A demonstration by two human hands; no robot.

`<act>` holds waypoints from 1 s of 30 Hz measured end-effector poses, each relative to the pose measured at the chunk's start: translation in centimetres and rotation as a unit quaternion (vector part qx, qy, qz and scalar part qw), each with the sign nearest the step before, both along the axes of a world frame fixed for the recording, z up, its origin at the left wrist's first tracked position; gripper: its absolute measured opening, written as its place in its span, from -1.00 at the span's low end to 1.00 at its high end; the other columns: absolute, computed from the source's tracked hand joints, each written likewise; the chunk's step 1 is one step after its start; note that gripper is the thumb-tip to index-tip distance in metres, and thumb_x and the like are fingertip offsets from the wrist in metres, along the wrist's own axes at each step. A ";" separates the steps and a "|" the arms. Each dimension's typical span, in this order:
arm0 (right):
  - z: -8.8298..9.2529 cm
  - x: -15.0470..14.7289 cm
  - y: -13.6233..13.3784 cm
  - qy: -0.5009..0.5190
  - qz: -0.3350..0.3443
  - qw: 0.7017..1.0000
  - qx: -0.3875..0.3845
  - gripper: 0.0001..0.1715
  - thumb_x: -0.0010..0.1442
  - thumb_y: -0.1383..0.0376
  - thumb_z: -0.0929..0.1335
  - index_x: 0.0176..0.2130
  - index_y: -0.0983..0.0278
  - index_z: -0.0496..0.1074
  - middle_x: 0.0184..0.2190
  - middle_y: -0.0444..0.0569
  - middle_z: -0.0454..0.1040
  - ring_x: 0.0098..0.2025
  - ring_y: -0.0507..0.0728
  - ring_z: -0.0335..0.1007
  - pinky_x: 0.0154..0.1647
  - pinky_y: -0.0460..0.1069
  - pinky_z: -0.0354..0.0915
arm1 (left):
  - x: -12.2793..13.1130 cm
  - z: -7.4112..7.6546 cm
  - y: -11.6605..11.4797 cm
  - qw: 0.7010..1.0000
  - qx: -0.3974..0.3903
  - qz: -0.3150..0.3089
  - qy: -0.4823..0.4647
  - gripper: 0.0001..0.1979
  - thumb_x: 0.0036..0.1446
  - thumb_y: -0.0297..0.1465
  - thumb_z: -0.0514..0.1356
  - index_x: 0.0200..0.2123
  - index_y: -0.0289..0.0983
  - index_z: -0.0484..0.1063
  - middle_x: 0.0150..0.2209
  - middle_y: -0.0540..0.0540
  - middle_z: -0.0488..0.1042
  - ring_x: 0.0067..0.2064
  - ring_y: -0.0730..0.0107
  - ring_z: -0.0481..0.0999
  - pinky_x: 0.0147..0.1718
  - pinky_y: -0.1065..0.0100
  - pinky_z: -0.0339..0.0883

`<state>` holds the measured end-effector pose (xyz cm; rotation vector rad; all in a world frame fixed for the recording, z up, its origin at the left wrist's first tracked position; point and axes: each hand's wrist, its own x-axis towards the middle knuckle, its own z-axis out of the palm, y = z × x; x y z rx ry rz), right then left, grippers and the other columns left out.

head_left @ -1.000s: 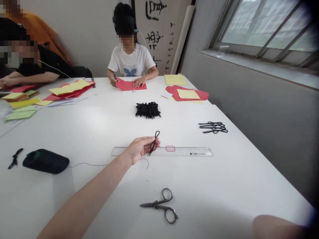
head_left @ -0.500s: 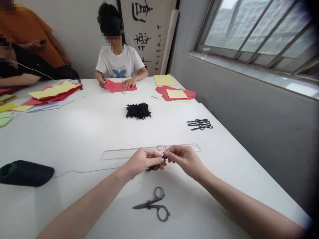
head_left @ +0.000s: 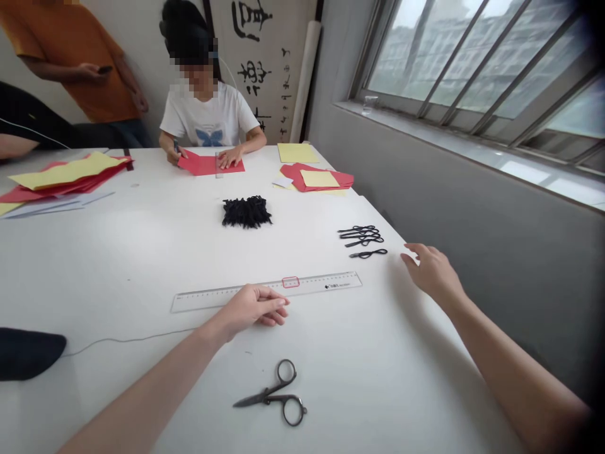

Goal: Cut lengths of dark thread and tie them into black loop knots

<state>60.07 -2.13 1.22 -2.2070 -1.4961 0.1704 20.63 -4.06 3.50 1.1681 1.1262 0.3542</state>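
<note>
My left hand (head_left: 258, 307) hovers near the front edge of the clear ruler (head_left: 265, 293), its fingers curled and the thumb against them. What lies inside it, if anything, is hidden. A thin dark thread (head_left: 127, 339) runs from the dark spool (head_left: 31, 354) and disappears behind my left wrist. At the table's right edge my right hand (head_left: 435, 271) is empty, fingers apart. Just left of it lies a single looped black cord (head_left: 369, 253), in front of several similar looped cords (head_left: 362, 236). Scissors (head_left: 271, 396) with spread handles lie nearest to me.
A bundle of black cords (head_left: 246, 212) sits mid-table. Across the table, a person (head_left: 208, 116) presses a small ruler on red paper (head_left: 201, 164). Red and yellow papers (head_left: 326, 179) lie at the far right, more sheets (head_left: 70, 173) at the left. A wall and window (head_left: 472, 69) border the right side.
My right hand has left my left hand and moved right, opening. One looped cord now lies in front of the others. The black piece between my hands no longer shows; the view has shifted right.
</note>
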 end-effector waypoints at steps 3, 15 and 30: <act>-1.1 -0.2 -1.1 -0.084 0.064 0.994 0.017 -0.51 0.25 0.16 0.15 0.05 0.24 0.41 0.05 0.18 0.33 0.08 0.39 0.20 -0.01 0.26 0.18 | 0.0 0.0 0.1 1.000 0.003 -0.011 0.006 -0.69 0.08 -0.20 0.24 -0.24 -0.33 0.51 -0.24 -0.18 0.57 -0.26 0.33 0.58 -0.29 0.40 0.42; -2.9 -1.2 0.0 -0.271 0.094 0.958 -0.002 -0.48 0.33 0.08 0.06 0.14 0.05 0.33 0.12 0.08 0.27 0.11 0.33 0.16 -0.04 0.27 0.21 | -0.1 -0.1 0.2 0.999 0.012 -0.030 0.018 -0.71 0.14 -0.22 0.18 -0.21 -0.32 0.50 -0.25 -0.15 0.56 -0.26 0.34 0.58 -0.32 0.41 0.41; -2.6 0.0 0.4 -0.126 0.102 0.986 0.025 -0.55 0.16 0.05 0.23 -0.05 0.23 0.36 0.01 0.15 0.33 0.08 0.36 0.17 0.02 0.26 0.13 | -0.2 -0.5 0.3 0.999 0.018 -0.037 0.004 -0.69 0.12 -0.19 0.20 -0.21 -0.31 0.50 -0.25 -0.15 0.55 -0.26 0.33 0.58 -0.34 0.42 0.41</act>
